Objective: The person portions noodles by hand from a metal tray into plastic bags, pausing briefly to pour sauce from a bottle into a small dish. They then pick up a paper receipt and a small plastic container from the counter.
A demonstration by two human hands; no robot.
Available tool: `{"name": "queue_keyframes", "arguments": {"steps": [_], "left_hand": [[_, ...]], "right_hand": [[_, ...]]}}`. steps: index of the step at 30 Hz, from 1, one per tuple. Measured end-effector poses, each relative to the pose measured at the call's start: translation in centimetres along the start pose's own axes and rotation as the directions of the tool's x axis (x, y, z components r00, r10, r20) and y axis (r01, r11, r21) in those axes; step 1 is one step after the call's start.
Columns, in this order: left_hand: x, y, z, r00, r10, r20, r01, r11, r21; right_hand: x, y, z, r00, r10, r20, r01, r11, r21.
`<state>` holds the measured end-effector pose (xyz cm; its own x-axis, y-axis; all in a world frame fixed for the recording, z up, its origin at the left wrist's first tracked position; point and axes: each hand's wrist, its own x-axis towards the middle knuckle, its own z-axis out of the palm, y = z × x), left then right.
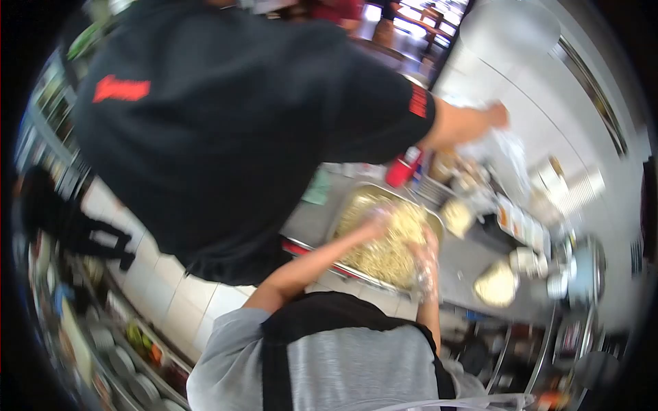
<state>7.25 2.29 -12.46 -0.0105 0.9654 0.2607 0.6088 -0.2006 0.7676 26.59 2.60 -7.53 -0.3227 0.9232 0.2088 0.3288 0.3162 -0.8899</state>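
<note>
A large metal tray full of pale yellow noodles lies in front of me. Clear plastic gloves cover both of my hands. My left hand is down on the noodles toward the far side of the tray, its fingers smeared by motion. At the right side my right hand is closed on some noodles, its fingertips partly hidden among them.
A person in a black shirt stands close at my left, an arm reaching across to a clear plastic bag. A red can-like container stands behind the tray. Pale dough-like mounds and stacked cups are at right.
</note>
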Motion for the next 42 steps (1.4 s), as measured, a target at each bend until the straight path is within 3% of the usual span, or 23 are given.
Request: {"name": "queue_keyframes", "arguments": {"steps": [2,3,5,6,7,9,10,11,12,15,16,18,21,23,26,28,30,32,33,35,37,40,42], "left_hand": [[0.8,-0.4,-1.3,0.985,0.125,-0.123,-0.128,0.992,-0.014],[0.6,3.9,-4.9,0.992,0.104,-0.071,-0.111,0.989,-0.097],[1.1,5.2,-7.0,0.988,-0.153,0.018,0.153,0.965,-0.212],[1.8,4.4,-6.9,0.98,-0.198,0.032,0.192,0.88,-0.434],[1.9,5.2,-7.4,0.967,-0.251,0.05,0.226,0.746,-0.626],[1.7,8.0,-9.4,0.922,-0.343,0.178,0.348,0.534,-0.771],[2.7,5.1,-8.4,0.951,-0.292,0.096,0.269,0.638,-0.722],[2.6,4.9,-8.3,0.945,-0.308,0.108,0.287,0.626,-0.726],[2.3,6.3,-9.3,0.938,-0.325,0.118,0.304,0.613,-0.729],[2.1,7.7,-10.4,0.948,-0.293,0.125,0.275,0.553,-0.787],[2.3,7.5,-10.5,0.953,-0.277,0.119,0.259,0.548,-0.795],[2.0,8.4,-11.0,0.954,-0.274,0.119,0.252,0.524,-0.814],[2.6,8.7,-10.8,0.931,-0.329,0.155,0.342,0.646,-0.682],[3.0,9.1,-9.8,0.972,-0.175,0.156,0.233,0.801,-0.551],[2.6,8.4,-7.1,0.97,0.047,0.237,0.046,0.926,-0.375],[2.8,7.9,-5.8,0.925,0.195,0.326,-0.083,0.942,-0.326],[2.2,7.4,-7.2,0.924,0.149,0.354,-0.066,0.969,-0.237],[1.5,5.9,-9.7,0.912,0.123,0.391,-0.087,0.99,-0.109],[1.3,5.0,-10.4,0.896,0.025,0.443,-0.037,0.999,0.019],[-0.1,2.5,-10.1,0.844,-0.195,0.5,0.055,0.958,0.28],[-1.9,-4.4,-4.5,0.859,-0.052,0.509,-0.208,0.874,0.439],[-3.7,-0.2,-0.5,0.945,-0.223,0.241,-0.004,0.725,0.689],[-3.5,-2.2,0.9,0.958,-0.21,0.194,0.153,0.95,0.273]], "right_hand": [[1.8,-1.0,-2.0,0.998,-0.002,0.062,-0.002,0.998,0.064],[2.1,-3.3,-2.6,0.995,0.049,0.085,-0.059,0.991,0.117],[2.1,-6.6,-3.9,0.979,-0.057,0.197,0.06,0.998,-0.011],[2.5,-5.5,-4.3,0.972,-0.089,0.217,0.126,0.979,-0.161],[2.2,-6.0,-4.8,0.964,-0.058,0.258,0.104,0.98,-0.169],[1.6,-6.9,-5.8,0.941,0.004,0.337,0.065,0.979,-0.192],[1.6,-6.9,-6.1,0.94,-0.001,0.341,0.088,0.967,-0.239],[1.6,-6.7,-6.5,0.938,-0.009,0.347,0.115,0.952,-0.285],[1.8,-5.8,-6.5,0.889,0.229,0.397,-0.056,0.914,-0.401],[0.9,-2.4,-3.6,0.796,0.374,0.475,0.0,0.786,-0.619],[-0.3,0.1,-1.8,0.87,0.328,0.369,0.025,0.717,-0.697],[-1.0,0.3,-1.3,0.911,0.283,0.301,-0.038,0.782,-0.622],[0.3,0.1,-2.7,0.904,0.242,0.353,-0.025,0.853,-0.522],[0.6,-3.3,-4.9,0.953,0.12,0.277,-0.02,0.941,-0.338],[1.1,-10.2,-5.5,0.946,-0.259,0.194,0.299,0.928,-0.221],[1.4,-9.7,-4.1,0.945,-0.044,0.323,0.168,0.915,-0.366],[2.3,-5.4,-4.0,0.84,0.229,0.491,0.103,0.823,-0.559],[1.0,-5.1,-4.3,0.819,0.351,0.454,0.058,0.737,-0.674],[0.6,-5.1,-4.1,0.808,0.402,0.43,0.041,0.69,-0.723],[-0.2,-4.4,-3.5,0.837,0.411,0.361,-0.014,0.675,-0.737],[-1.2,-4.2,-2.9,0.885,0.359,0.298,-0.032,0.684,-0.729],[-1.9,-3.7,-0.6,0.968,0.199,0.152,-0.044,0.733,-0.679],[-1.8,-3.2,0.9,0.953,0.296,0.067,-0.215,0.814,-0.54]]}}
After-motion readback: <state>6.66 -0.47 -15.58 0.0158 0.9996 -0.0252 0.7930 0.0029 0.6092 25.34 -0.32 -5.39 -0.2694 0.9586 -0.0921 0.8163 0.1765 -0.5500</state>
